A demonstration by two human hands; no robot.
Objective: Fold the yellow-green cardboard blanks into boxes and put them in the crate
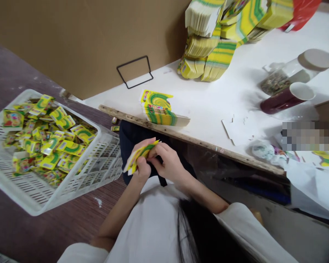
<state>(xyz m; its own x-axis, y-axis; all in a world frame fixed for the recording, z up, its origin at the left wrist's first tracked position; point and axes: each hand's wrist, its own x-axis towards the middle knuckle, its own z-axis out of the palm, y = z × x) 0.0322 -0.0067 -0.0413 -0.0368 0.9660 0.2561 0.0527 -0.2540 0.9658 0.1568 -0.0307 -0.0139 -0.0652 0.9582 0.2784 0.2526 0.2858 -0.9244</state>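
head view: both hands low over the lap, below the table edge. left hand (141,168) closed around the lower end of a yellow-green card blank (139,155), right hand (168,163) pinching its upper edge with the fingertips, probably kept close for control. white basket (105,144) of folded packets (52,142) at the left within easy reach; small stack of flat blanks (159,109) on the white table (222,98) just ahead.
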